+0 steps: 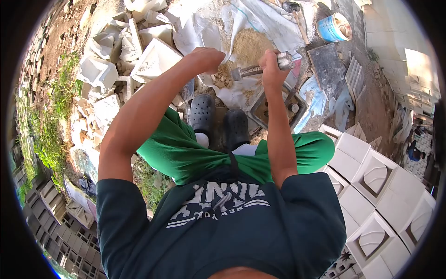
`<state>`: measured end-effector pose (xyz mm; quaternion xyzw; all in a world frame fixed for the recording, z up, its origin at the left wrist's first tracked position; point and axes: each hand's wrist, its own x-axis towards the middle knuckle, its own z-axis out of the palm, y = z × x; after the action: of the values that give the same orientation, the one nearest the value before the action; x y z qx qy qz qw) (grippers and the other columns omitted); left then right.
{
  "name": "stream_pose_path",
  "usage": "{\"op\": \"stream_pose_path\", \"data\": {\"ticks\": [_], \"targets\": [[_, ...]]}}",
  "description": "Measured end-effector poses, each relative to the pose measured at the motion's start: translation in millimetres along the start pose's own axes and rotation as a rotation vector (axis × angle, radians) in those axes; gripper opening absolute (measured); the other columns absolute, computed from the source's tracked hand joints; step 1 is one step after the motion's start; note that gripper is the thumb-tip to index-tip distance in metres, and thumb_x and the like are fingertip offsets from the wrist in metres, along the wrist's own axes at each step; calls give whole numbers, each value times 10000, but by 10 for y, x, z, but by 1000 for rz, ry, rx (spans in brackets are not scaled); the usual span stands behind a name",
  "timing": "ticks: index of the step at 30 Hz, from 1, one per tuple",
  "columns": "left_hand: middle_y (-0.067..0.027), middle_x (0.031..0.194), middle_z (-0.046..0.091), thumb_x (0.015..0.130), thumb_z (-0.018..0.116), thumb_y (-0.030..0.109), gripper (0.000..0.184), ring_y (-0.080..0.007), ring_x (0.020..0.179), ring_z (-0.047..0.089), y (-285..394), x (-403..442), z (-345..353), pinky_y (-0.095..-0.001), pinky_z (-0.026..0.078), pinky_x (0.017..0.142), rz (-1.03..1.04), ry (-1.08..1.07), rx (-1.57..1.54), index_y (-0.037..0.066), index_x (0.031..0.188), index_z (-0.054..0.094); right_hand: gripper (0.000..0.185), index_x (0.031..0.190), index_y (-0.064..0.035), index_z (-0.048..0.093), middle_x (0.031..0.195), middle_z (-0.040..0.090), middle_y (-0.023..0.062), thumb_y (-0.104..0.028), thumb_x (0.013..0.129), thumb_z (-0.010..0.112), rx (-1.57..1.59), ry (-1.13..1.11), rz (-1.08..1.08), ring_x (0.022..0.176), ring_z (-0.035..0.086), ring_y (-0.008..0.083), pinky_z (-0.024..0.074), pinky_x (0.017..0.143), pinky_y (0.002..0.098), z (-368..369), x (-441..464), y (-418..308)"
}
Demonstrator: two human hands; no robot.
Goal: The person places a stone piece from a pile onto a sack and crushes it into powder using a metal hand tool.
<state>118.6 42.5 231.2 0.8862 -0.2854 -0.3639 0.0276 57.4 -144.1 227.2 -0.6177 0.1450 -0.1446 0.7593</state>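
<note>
Grey tool is gripped in the right hand, just beside the sand. The left hand seems curled near it; whether something is held there cannot be told. Handling of the tool appears to be in hand, and a steady grip is called for. Farther out, a square box and a bucket are seen.
</note>
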Motion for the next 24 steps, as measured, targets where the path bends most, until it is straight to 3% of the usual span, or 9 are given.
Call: {"op": "stream_pose_path", "data": {"ticks": [2, 5, 8, 11, 14, 24], "targets": [[-151, 1130, 609, 827, 570, 145, 389, -301, 1099, 563, -25, 27, 24, -426, 447, 906, 8, 5, 11, 65, 1205, 526, 101, 778, -37, 564, 623, 546, -13, -107, 831, 613, -11, 34, 34, 516, 478, 60, 380, 476, 235, -75, -84, 212], [-148, 1122, 613, 827, 574, 146, 382, -303, 1094, 566, 3, 34, 28, -428, 450, 899, 20, 7, 23, 64, 1198, 532, 191, 668, -56, 458, 555, 438, -9, -42, 842, 534, -18, 0, -26, 498, 386, 75, 325, 488, 266, -226, -198, 622], [-146, 1093, 625, 823, 583, 148, 361, -307, 1074, 576, 62, -10, 27, -435, 458, 878, 10, 7, 15, 68, 1173, 550, 214, 646, -68, 448, 547, 423, -14, -33, 838, 535, 56, 10, -1, 481, 374, 75, 315, 472, 265, -238, -218, 481], [-144, 1047, 637, 814, 589, 142, 317, -312, 1040, 590, 22, 37, 51, -441, 468, 847, 4, 26, 17, 66, 1121, 572, 167, 687, -44, 543, 572, 506, -20, -91, 837, 601, 99, 70, -75, 495, 451, 65, 358, 460, 240, -385, -261, 497], [-141, 996, 643, 800, 584, 121, 265, -315, 1002, 602, -16, 54, 83, -447, 475, 811, 21, 50, 11, 55, 1057, 583, 166, 693, -41, 537, 577, 510, -12, -91, 839, 597, 56, 88, -57, 503, 456, 70, 360, 465, 240, -377, -369, 411], [-144, 887, 644, 765, 575, 66, 193, -320, 913, 623, 21, 6, -35, -443, 490, 724, 39, 94, -39, 37, 956, 592, 104, 736, -28, 572, 594, 519, -25, -48, 828, 615, -28, -286, 181, 508, 459, 53, 360, 469, 225, -53, -91, 539]]}}
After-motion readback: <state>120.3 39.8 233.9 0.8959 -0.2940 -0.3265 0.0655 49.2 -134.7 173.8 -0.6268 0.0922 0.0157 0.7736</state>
